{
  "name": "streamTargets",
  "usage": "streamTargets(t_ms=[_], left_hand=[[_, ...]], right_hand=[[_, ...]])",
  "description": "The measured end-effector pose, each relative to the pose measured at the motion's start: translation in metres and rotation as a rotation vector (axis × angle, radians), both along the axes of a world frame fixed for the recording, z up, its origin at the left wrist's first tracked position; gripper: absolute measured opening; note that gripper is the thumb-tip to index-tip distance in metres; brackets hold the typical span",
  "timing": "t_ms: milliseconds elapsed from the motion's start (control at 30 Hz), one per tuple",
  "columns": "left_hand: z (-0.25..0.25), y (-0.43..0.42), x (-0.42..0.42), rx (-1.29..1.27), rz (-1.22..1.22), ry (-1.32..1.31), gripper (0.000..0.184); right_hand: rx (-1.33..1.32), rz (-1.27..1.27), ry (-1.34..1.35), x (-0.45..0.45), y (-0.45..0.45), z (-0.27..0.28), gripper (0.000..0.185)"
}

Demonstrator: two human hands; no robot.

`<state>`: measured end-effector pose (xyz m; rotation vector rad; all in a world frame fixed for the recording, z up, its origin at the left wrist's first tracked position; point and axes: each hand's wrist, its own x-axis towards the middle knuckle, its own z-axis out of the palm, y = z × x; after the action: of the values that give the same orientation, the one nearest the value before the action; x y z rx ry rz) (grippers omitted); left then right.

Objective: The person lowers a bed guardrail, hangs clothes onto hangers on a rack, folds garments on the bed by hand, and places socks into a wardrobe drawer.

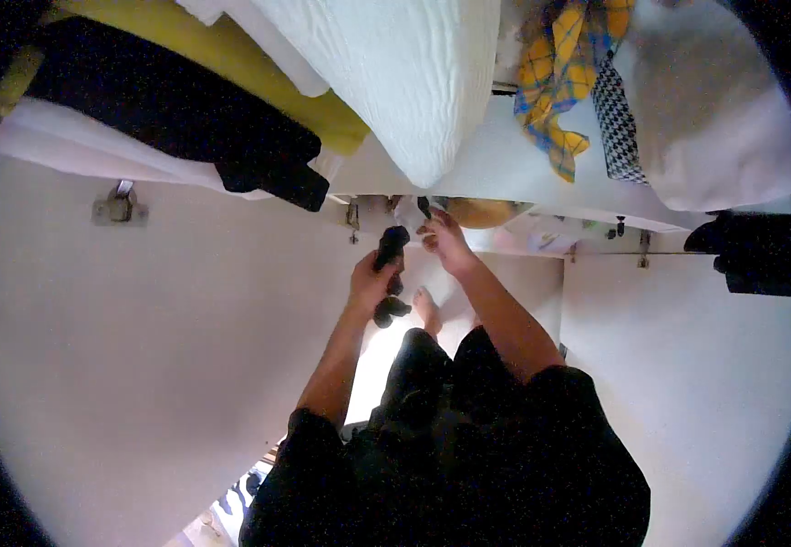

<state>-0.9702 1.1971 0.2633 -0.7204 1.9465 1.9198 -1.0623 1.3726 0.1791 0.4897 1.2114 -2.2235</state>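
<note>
My left hand (372, 281) is closed around a bundle of dark cloth (392, 248), whose lower part hangs beneath the fingers. To its right, my right hand (445, 240) reaches to the edge of an open compartment (527, 208). Its fingers are bent round a small dark item (424, 207) too small to name. Beside those fingertips lies something whitish and translucent (407, 212). A rounded tan object (482, 213) shows inside the compartment, just right of my right hand.
Clothes hang above: a white textured garment (404, 82), a black sleeve (176, 100), a yellow checked cloth (555, 82) and a pale garment (714, 109). Cabinet doors stand at the left (158, 319) and right (687, 365). A bare foot (426, 310) is below.
</note>
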Motion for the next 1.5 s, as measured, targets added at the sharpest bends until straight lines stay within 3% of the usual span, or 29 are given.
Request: streamTargets(t_ms=[33,167,300,467,567,633,700,900,967,1067,1233,1333,1433,1500], left_hand=[[0.011,0.000,-0.005,0.104,0.036,0.001,0.019],[0.016,-0.017,-0.009,0.013,0.013,0.005,0.034],[0.015,-0.021,-0.016,0.109,0.068,-0.035,0.030],[-0.001,-0.028,-0.022,0.306,0.119,0.027,0.019],[-0.014,-0.031,-0.027,0.236,0.133,0.027,0.030],[-0.013,-0.033,-0.031,0.216,0.101,0.010,0.030],[-0.014,-0.033,-0.034,0.192,0.060,0.017,0.029],[-0.017,-0.019,-0.041,0.035,-0.092,0.088,0.029],[-0.008,-0.009,-0.046,0.058,-0.110,0.026,0.031],[-0.022,0.000,-0.053,-0.110,-0.345,0.075,0.036],[-0.034,0.036,-0.065,-0.695,-0.840,0.548,0.056],[-0.039,0.040,-0.069,-0.963,-0.989,0.421,0.058],[-0.029,0.041,-0.080,-1.041,-1.198,0.113,0.058],[-0.041,0.038,-0.078,-1.036,-1.234,0.043,0.054]], right_hand=[[-0.044,-0.024,-0.018,-0.011,-0.012,-0.001,0.028],[-0.174,-0.111,-0.061,-0.031,-0.045,-0.015,0.019],[-0.163,-0.165,-0.047,-0.028,-0.050,-0.010,0.019],[0.064,-0.023,0.058,0.004,-0.023,0.000,0.019],[0.394,-0.045,0.313,0.030,-0.009,-0.025,0.018],[0.426,-0.073,0.384,0.046,-0.001,-0.018,0.020],[0.226,-0.054,0.279,0.063,0.011,-0.009,0.026],[0.174,-0.149,0.190,0.092,0.032,0.025,0.046],[0.184,-0.157,0.171,0.104,0.043,-0.008,0.054],[0.109,-0.193,0.135,0.116,0.052,-0.017,0.071],[0.050,-0.214,0.079,0.127,0.053,-0.009,0.083],[0.040,-0.251,0.082,0.128,0.052,-0.001,0.086],[-0.007,-0.370,0.025,0.133,0.046,-0.005,0.089],[0.033,-0.367,0.012,0.130,0.045,-0.004,0.091]])
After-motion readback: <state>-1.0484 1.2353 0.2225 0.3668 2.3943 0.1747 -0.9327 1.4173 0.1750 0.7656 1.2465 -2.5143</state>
